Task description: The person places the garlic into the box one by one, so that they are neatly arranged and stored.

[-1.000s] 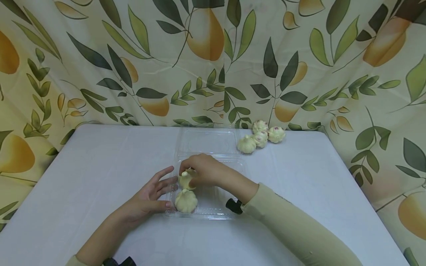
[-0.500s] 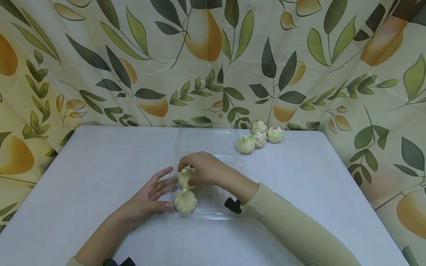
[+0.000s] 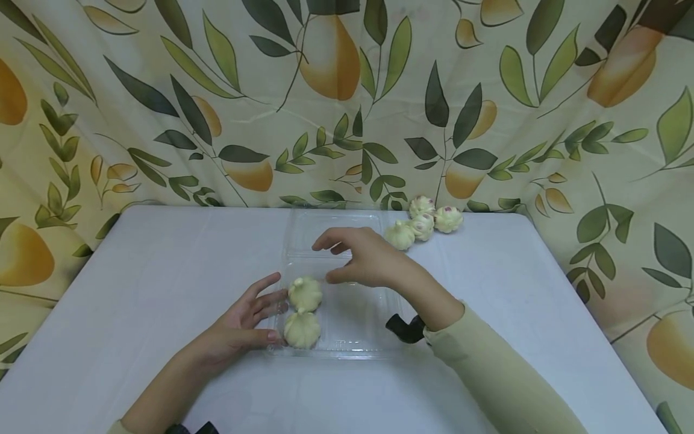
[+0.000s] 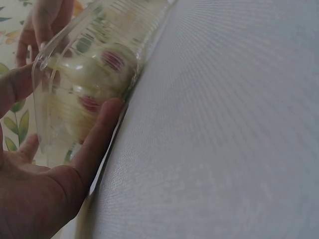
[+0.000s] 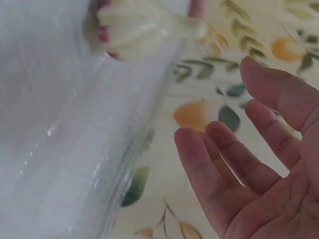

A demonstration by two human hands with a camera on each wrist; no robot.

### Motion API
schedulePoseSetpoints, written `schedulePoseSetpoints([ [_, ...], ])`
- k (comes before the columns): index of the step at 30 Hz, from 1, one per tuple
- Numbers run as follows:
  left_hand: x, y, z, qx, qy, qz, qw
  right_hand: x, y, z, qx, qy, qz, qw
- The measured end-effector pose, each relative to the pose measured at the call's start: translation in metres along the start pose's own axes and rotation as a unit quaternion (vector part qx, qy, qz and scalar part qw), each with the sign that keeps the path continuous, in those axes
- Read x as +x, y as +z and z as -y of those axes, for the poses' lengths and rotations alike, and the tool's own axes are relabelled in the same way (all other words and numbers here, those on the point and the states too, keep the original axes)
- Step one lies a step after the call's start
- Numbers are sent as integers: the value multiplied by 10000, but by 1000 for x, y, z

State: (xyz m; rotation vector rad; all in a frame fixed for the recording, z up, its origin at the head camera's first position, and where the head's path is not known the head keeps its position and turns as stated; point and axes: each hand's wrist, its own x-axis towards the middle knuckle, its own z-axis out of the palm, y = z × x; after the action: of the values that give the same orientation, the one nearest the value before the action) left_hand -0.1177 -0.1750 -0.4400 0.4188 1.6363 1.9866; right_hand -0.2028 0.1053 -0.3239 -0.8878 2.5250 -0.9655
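Two pale garlic bulbs sit one behind the other along the left side of a clear plastic clamshell box (image 3: 358, 325): a front bulb (image 3: 302, 330) and a rear bulb (image 3: 305, 294). My left hand (image 3: 238, 325) rests against the box's left wall, fingers spread and fairly straight; the left wrist view shows a finger along the wall beside the bulbs. Above the box, to the right of the rear bulb, my right hand (image 3: 368, 256) hangs with relaxed fingers and nothing between them. In the right wrist view a garlic bulb (image 5: 139, 27) with purple marks lies apart from the fingertips.
Several more garlic bulbs (image 3: 423, 224) are clustered at the table's back edge, right of the box's opened lid (image 3: 338, 229). A white cloth covers the table (image 3: 515, 337). Behind it hangs a curtain (image 3: 336, 138) printed with fruit and leaves.
My right hand has let go of the rear garlic bulb and moved up and to the right, away from it. The left hand has stayed against the box.
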Motion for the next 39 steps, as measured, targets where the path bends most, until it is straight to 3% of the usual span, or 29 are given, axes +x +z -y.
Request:
schedulePoseSetpoints([
  [8, 0, 0, 1, 24, -25, -52, 10000, -27, -21, -16, 765, 209, -630, 9949],
  [19, 0, 1, 0, 2, 57, 33, 10000, -57, -37, -43, 1614, 311, -1393, 9765],
  [32, 0, 0, 1, -5, 47, 108, 9999, -70, -54, -66, 2149, -66, -1833, 9593],
  [39, 1, 1, 1, -25, -7, 68, 10000, -76, -54, -83, 2671, 117, -1829, 9461],
])
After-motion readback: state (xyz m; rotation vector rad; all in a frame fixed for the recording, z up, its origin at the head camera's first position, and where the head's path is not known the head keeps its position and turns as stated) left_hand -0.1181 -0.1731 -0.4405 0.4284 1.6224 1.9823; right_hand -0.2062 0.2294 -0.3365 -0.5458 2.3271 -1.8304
